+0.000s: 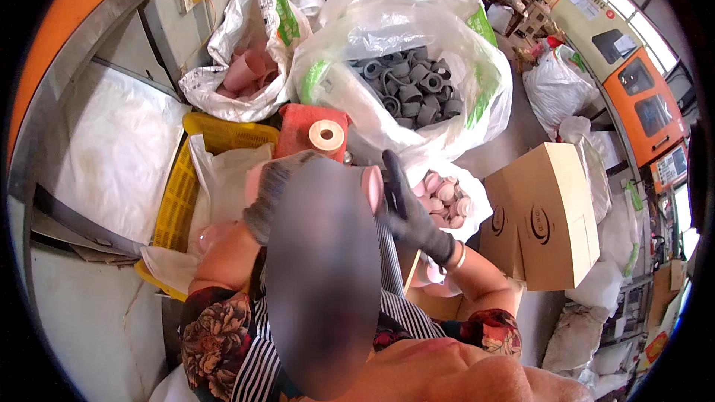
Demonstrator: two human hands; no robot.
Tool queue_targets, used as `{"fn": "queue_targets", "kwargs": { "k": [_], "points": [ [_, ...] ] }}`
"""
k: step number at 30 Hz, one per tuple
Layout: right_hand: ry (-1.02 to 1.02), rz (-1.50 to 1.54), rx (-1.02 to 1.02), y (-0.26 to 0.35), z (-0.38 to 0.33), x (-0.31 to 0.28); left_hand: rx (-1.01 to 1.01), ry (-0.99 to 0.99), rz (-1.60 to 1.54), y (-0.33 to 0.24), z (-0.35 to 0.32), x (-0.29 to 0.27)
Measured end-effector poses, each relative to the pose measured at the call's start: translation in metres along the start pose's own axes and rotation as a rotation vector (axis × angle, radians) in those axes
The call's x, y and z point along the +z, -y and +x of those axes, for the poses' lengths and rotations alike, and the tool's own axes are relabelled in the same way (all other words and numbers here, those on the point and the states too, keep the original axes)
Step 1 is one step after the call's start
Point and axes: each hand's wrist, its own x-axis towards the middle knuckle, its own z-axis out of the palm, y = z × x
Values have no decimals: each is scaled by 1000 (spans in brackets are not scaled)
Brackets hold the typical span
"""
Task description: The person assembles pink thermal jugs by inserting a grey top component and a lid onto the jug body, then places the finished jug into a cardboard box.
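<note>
Clock from frame centre. Pink part (373, 189): close in, between the hands, just toward 3 o'clock; smooth, pale pink, round-rimmed end facing right hand. Rest of it hidden by grey blurred oval, so full shape unclear.

Left hand (274, 187): 9 o'clock, grey glove, partly hidden; can't tell its grip. More pink shows on its outer side; can't tell if same piece.

Right hand (414, 212): 4 o'clock, dark glove, spread wide, index pointing up, just beside the rim; contact unclear.

Around: red block (294, 134) at 11, tape-like roll (326, 146) on top. Large clear bag (328, 52) at 12–1 with dark grey fittings (413, 93). White bag (223, 43) at 10–11, pink tubes (246, 71) inside. Yellow crate (177, 192) at 9. Pink caps (447, 197) in a bag at 3, just past right hand; carton (555, 216) beyond, 3–4.
</note>
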Motion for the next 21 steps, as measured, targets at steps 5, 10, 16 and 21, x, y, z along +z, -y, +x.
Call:
{"fn": "queue_targets", "kwargs": {
  "k": [5, 10, 16, 21],
  "points": [
    [188, -203, -702, 28, 12, -28, 35, -24, -174, 6, -20, 11],
    [-391, 667, 419, 38, 16, 8, 186, -243, 361, -36, -33, 40],
    [-94, -289, -238, 41, -6, -21, 196, -250, -193, -36, -19, 20],
    [-423, -180, -101, 53, -16, -25, 221, -256, 144, -73, -11, 26]
  ]
}}
